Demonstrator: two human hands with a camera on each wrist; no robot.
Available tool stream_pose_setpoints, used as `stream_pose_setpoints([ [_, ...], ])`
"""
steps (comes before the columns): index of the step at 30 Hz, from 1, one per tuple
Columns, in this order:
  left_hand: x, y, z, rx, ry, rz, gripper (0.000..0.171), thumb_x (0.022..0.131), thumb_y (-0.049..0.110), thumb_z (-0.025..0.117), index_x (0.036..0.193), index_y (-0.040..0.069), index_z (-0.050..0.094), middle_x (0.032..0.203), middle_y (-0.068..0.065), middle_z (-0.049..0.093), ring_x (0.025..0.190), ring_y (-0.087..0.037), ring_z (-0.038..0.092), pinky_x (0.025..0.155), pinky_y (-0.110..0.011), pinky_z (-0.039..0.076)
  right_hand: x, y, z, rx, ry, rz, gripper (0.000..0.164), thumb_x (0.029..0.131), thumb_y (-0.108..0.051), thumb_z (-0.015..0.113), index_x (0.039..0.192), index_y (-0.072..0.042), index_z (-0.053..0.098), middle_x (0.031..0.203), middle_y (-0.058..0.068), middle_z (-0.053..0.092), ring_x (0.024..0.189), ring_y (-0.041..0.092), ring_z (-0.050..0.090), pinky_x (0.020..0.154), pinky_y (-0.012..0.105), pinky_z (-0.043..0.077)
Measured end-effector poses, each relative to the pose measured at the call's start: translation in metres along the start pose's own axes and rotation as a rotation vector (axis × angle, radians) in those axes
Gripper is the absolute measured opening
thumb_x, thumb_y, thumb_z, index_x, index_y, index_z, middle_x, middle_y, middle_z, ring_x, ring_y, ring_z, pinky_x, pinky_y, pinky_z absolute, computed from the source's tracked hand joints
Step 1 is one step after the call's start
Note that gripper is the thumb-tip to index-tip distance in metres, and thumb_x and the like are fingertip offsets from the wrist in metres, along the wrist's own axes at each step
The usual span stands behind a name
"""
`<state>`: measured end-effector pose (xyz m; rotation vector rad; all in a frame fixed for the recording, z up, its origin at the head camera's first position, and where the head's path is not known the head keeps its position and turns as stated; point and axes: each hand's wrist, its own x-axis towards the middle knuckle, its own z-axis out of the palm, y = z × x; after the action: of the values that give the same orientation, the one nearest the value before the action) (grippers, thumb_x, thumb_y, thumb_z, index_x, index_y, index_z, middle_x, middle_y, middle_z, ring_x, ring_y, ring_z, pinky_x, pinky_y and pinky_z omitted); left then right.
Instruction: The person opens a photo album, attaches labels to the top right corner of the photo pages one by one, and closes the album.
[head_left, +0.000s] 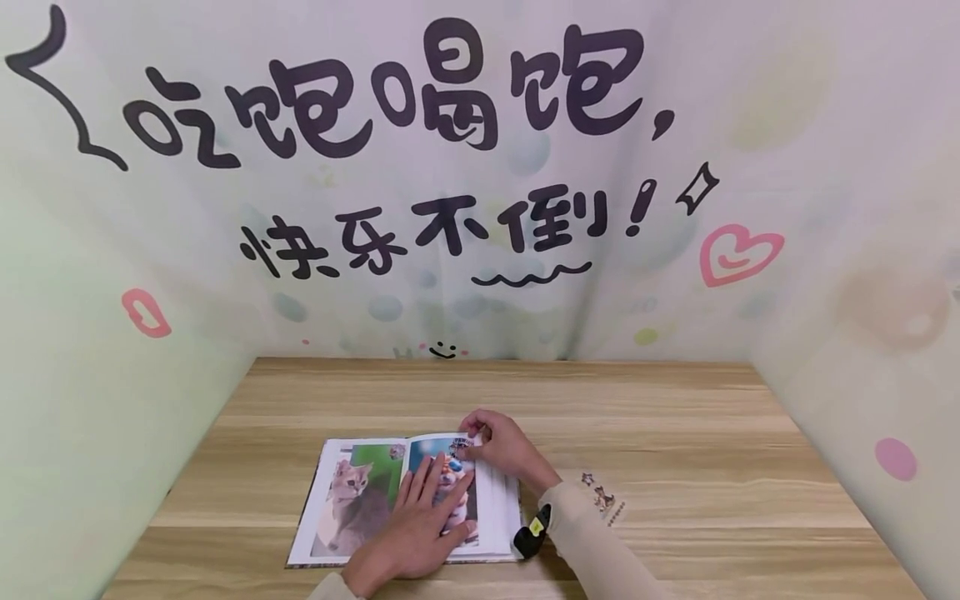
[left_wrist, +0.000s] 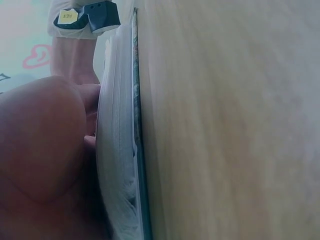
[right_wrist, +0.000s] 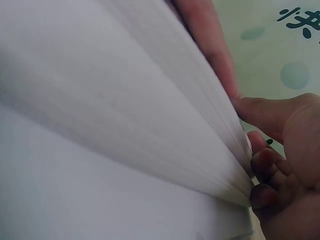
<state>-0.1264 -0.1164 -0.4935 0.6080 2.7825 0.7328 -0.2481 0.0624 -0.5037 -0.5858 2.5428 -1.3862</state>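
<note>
An open photo book point(head_left: 498, 508) lies flat on the wooden table, showing a cat picture point(head_left: 352, 500) on its left page. My left hand point(head_left: 416, 529) rests spread over the right page's animal picture point(head_left: 450, 483), partly covering it. At that page's upper right corner, my right hand point(head_left: 498, 446) grips the page edge, with its thumb near a small cat sticker point(head_left: 460, 447). From the right wrist, its curled fingers point(right_wrist: 262, 162) are seen against the edges of the white pages point(right_wrist: 165, 100). The page block point(left_wrist: 117, 135) appears edge-on beside the left hand.
The wooden tabletop point(head_left: 712, 467) spreads around the book. Beside the right sleeve is a small cat-and-star print point(head_left: 602, 497). A black wrist camera point(head_left: 532, 533) sits at the right cuff near the book's lower corner. A printed cloth wall point(head_left: 450, 317) stands behind the table.
</note>
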Motion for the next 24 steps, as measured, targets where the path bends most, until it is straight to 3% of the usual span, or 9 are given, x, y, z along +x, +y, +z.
stream_pose_setpoints([
  [11,0.000,0.001,0.000,0.009,0.004,0.002,0.065,0.102,0.053,0.040,0.158,0.023,0.026,0.165,-0.020,-0.002,0.151,-0.042,-0.007,0.117,-0.065,0.002,-0.008,0.007,-0.010,0.003,-0.018,-0.066,0.019,0.088,-0.005,0.073,0.102,-0.016,0.069,0.095,-0.003,0.065,0.080,0.012,0.054,0.070,0.024,0.046],
  [17,-0.001,0.002,0.000,0.006,0.006,0.002,0.065,0.102,0.053,0.041,0.158,0.022,0.028,0.165,-0.022,-0.002,0.150,-0.043,-0.006,0.117,-0.065,0.003,-0.021,0.007,-0.016,-0.071,-0.035,-0.075,0.017,0.091,-0.007,0.070,0.105,-0.016,0.068,0.100,-0.003,0.063,0.085,0.011,0.055,0.073,0.024,0.048],
  [21,-0.002,0.003,-0.001,0.008,0.004,0.001,0.065,0.102,0.054,0.040,0.158,0.022,0.028,0.165,-0.022,-0.001,0.150,-0.043,-0.005,0.117,-0.064,0.004,-0.033,0.005,-0.023,-0.145,-0.049,-0.149,0.018,0.091,-0.011,0.071,0.108,-0.014,0.067,0.105,-0.001,0.063,0.090,0.015,0.057,0.078,0.030,0.050],
  [24,-0.001,0.002,-0.001,0.008,0.006,0.003,0.066,0.102,0.054,0.041,0.158,0.022,0.028,0.165,-0.022,0.000,0.150,-0.043,-0.004,0.117,-0.065,0.004,-0.042,0.005,-0.028,-0.216,-0.058,-0.211,0.020,0.091,-0.015,0.071,0.111,-0.012,0.066,0.115,0.003,0.063,0.104,0.022,0.058,0.090,0.040,0.051],
])
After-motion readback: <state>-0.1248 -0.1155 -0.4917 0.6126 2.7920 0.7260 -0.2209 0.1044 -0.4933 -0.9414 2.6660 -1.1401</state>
